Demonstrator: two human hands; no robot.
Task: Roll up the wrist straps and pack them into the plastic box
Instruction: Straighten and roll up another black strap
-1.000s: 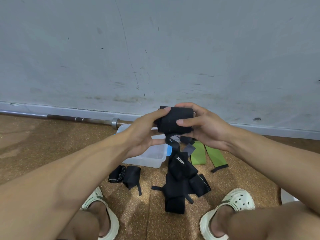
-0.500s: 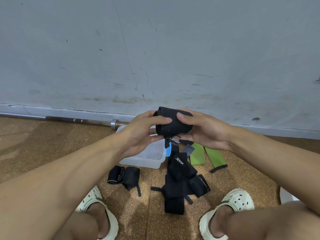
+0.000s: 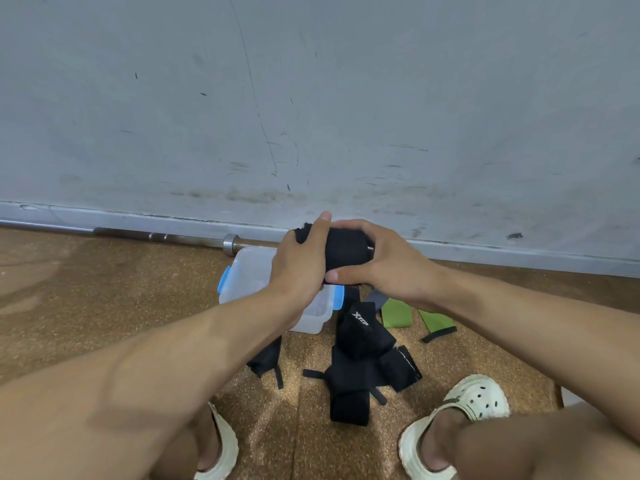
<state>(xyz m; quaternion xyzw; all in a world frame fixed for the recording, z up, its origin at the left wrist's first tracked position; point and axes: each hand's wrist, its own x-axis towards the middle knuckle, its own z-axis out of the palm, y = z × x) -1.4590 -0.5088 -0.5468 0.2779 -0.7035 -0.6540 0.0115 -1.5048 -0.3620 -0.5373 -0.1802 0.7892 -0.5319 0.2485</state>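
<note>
Left hand [image 3: 299, 268]: wrapped over the near end of the black roll, thumb up at the top, fingers curled round the cloth.
Right hand [image 3: 382, 263]: cupped over the far end of the same roll, thumb laid along its underside; grasping it.
Rolled wrist strap [image 3: 346, 252]: black, nearly wound up, held in the air between both hands, above the far right corner of the box.
Handling, as judged: soft woven cloth, light, not fragile; likely to spring loose if let go, so hold it across the roll with pressure on the outer lap.
Loose tail: a frayed black edge peeks out above the left thumb; whether any length hangs below cannot be told.
Plastic box [image 3: 249, 271]: clear, blue clips, on the floor under the hands; its contents are mostly hidden by the left forearm.
Strap pile [image 3: 360, 362]: black, unrolled, tangled, near the feet; count unclear.
Small black strap [image 3: 268, 358]: half covered by the left forearm.
Green bands [image 3: 398, 311]: flat on the floor beside the pile, upper ends hidden by the right wrist.
Barbell [image 3: 162, 237]: along the wall, cut off at left.
</note>
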